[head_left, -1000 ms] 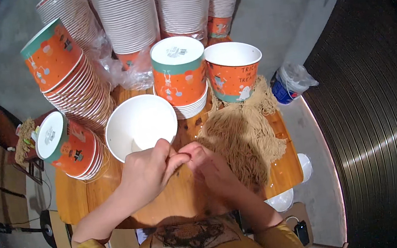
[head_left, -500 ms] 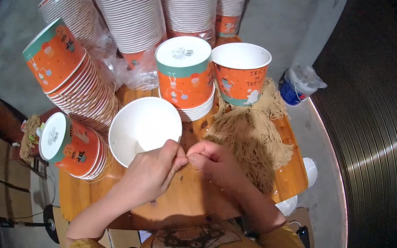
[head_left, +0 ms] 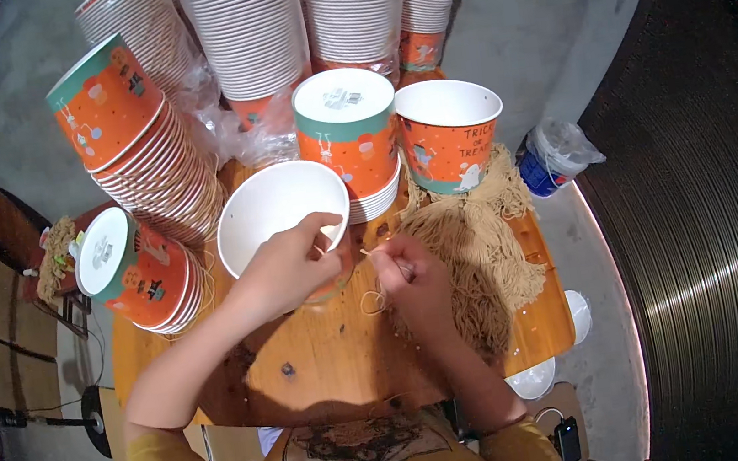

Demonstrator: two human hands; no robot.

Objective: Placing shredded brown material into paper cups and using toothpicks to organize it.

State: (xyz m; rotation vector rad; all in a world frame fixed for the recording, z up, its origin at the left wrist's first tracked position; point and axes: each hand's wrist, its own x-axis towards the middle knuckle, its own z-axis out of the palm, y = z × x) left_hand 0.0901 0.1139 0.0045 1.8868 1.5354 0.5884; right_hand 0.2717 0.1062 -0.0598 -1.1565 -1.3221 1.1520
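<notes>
A white-lined paper bucket (head_left: 269, 201) leans on the table in front of me, its mouth facing up and toward me. My left hand (head_left: 290, 263) reaches over its near right rim, index finger at the inside and thumb outside, gripping the wall. Just right of it, my right hand (head_left: 411, 276) pinches the end of a thin beige string (head_left: 372, 303), which hangs in a small loop below the fingers. Beside that hand lies a heap of beige strings (head_left: 455, 257). Whether the string passes through the bucket wall is hidden.
An upright orange bucket (head_left: 453, 142) stands behind the strings. Upside-down bucket stacks stand at the centre (head_left: 349, 145), left (head_left: 139, 268) and far left (head_left: 120, 114). Tall plastic-wrapped stacks (head_left: 244, 34) line the back. A blue tub (head_left: 553, 157) sits beyond the table's right edge.
My hands, together at the string before, have parted. The left has gone to the bucket's rim and the bucket has shifted up and right; the right has moved slightly right and up with the string.
</notes>
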